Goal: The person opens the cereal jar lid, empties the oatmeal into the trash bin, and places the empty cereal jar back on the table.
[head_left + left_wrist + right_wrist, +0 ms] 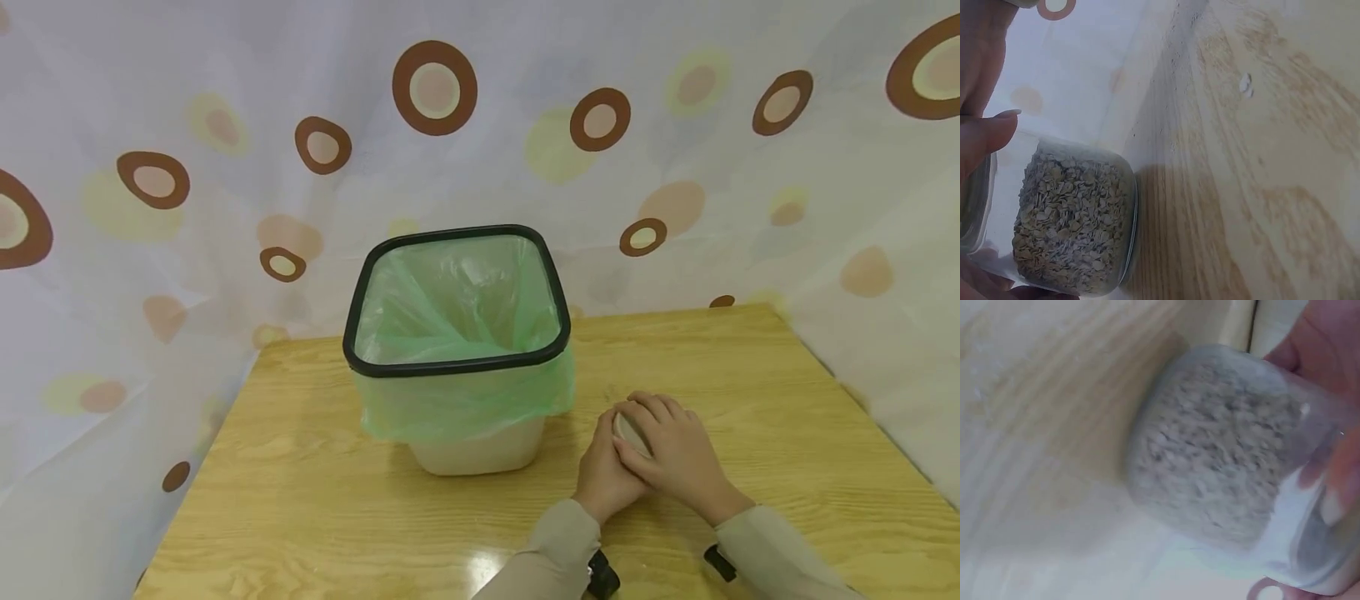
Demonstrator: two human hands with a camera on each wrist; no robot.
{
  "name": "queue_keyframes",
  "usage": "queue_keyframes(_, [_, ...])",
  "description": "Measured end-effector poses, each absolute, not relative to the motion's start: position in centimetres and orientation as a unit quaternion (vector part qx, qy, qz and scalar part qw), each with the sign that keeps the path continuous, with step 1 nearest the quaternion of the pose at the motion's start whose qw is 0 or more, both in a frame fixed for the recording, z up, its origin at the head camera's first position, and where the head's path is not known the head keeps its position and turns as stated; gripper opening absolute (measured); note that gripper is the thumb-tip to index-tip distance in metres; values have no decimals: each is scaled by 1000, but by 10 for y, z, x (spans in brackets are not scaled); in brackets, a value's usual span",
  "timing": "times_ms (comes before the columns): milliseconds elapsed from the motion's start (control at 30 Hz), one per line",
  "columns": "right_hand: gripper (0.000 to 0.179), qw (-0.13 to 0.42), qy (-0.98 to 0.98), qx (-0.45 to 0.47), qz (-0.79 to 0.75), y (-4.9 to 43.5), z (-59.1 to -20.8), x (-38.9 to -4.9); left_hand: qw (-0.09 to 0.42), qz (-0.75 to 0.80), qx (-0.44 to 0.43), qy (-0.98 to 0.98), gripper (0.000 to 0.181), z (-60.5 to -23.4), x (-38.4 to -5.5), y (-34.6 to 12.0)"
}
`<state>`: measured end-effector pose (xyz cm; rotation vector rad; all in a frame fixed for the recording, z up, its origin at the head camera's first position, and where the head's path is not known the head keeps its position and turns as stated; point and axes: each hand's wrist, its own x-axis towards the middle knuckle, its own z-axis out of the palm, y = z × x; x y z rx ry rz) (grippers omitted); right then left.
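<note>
A clear jar of oats (1072,219) stands on the table, filled with pale flakes to below its top. In the head view only a pale part of its lid (632,435) shows between the hands. My left hand (609,471) grips the jar from the left near its top. From the right, my right hand (678,454) curls over and round the upper part, its fingers at the lid. The jar's body is hidden by the hands in the head view; in the right wrist view the jar (1210,456) looks blurred.
A bin (480,454) with a black rim and a green plastic liner (465,408) stands left of the hands. Small loose flakes (1245,84) lie on the wooden table (300,500). A patterned curtain (525,50) hangs behind and at both sides.
</note>
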<state>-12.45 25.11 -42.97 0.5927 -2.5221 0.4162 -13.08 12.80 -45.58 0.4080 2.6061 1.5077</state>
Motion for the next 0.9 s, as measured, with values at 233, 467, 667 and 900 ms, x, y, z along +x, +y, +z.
queue_keyframes(233, [40,183,-970,113,115,227,-416,-115,14,382,188,905,68,-455,-131,127])
queue_keyframes(467, [37,242,-959,108,98,220,-426,-117,-2,357,206,911,66,-457,-132,125])
queue_keyframes(667, [29,296,-935,155,116,228,-431,-121,25,399,187,898,71,-456,-134,122])
queue_keyframes(900, [37,273,-935,204,101,239,-430,-123,32,410,176,895,71,-456,-135,124])
